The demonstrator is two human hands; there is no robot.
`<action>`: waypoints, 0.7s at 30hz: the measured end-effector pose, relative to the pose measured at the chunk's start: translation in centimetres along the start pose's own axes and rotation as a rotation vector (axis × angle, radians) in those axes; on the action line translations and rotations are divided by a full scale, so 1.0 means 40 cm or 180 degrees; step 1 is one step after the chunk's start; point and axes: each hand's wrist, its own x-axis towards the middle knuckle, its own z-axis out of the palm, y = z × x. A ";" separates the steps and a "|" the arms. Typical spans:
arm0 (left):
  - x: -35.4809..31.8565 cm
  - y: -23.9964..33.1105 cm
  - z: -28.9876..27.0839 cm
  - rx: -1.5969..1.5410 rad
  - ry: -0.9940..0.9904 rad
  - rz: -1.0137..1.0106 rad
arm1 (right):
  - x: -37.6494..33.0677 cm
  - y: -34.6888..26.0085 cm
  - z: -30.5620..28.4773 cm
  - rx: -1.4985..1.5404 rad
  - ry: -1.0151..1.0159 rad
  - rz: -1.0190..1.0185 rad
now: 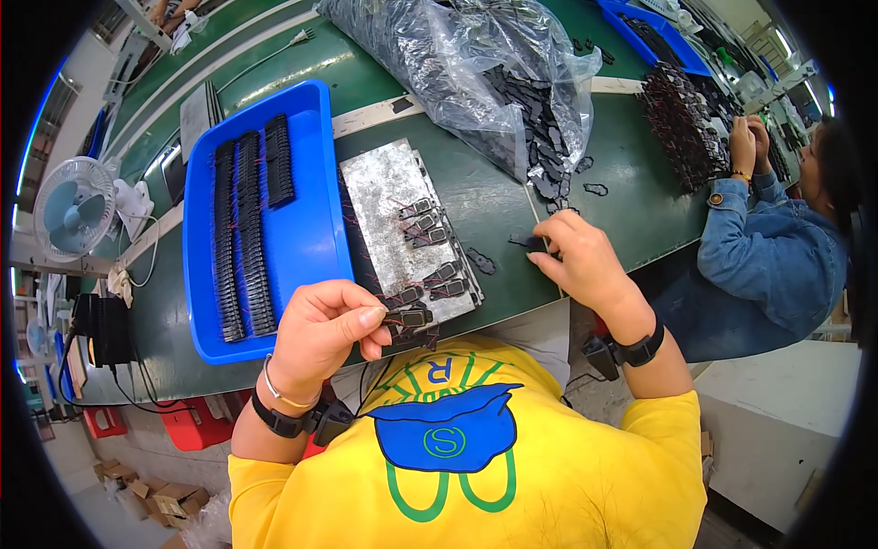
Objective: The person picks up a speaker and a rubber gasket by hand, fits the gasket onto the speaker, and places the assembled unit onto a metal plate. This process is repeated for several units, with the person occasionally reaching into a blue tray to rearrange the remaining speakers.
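Note:
My left hand [326, 332] pinches a small dark rectangular part [408, 317] with thin wires at the near edge of a worn grey metal plate [389, 201]. Several similar parts [428, 229] lie on that plate. My right hand [576, 259] reaches out over the green table [494, 197] and grips a flat black piece [528, 242] between its fingertips. Another flat black piece [481, 262] lies between the plate and my right hand.
A blue tray [315, 229] with rows of dark parts sits to the left of the plate. A clear plastic bag [476, 64] of black pieces lies behind. A person in a denim jacket [764, 247] works at the right beside a pile of parts [681, 123]. A fan [73, 210] stands far left.

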 end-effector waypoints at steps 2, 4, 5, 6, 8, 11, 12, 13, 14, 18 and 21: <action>0.002 -0.001 0.005 -0.0001 -0.0035 0.0018 | 0.008 0.006 -0.005 0.0043 -0.0042 0.0092; 0.003 -0.002 0.009 0.0003 -0.0035 0.0008 | 0.025 0.013 -0.002 -0.0024 -0.0306 0.0053; 0.004 -0.001 0.010 0.0005 -0.0030 -0.0001 | 0.034 0.018 -0.001 -0.0056 -0.0435 0.0035; 0.005 0.000 0.010 0.0007 -0.0025 -0.0011 | 0.042 0.026 0.000 -0.0057 -0.0427 0.0042; 0.008 0.004 0.008 0.0005 -0.0052 -0.0012 | 0.058 0.046 0.003 -0.0124 -0.0537 -0.0261; -0.008 0.006 0.003 0.0003 0.0023 0.0039 | 0.070 0.042 0.013 -0.0255 -0.0616 -0.0458; -0.010 0.005 0.004 0.0004 0.0057 0.0009 | 0.071 0.036 0.016 -0.0384 -0.0627 -0.0440; -0.010 0.004 0.006 0.0006 0.0096 -0.0019 | 0.070 0.032 0.021 -0.0509 -0.0636 -0.0427; -0.014 0.007 0.002 0.0013 0.0156 -0.0038 | 0.068 0.023 0.032 -0.0471 -0.0638 -0.0485; -0.003 0.009 0.002 0.0101 0.0133 -0.0121 | 0.014 0.004 0.061 -0.0236 0.0123 -0.0085; 0.008 0.002 0.000 0.0039 0.0138 -0.0104 | -0.028 0.008 0.076 0.0154 0.0685 0.0181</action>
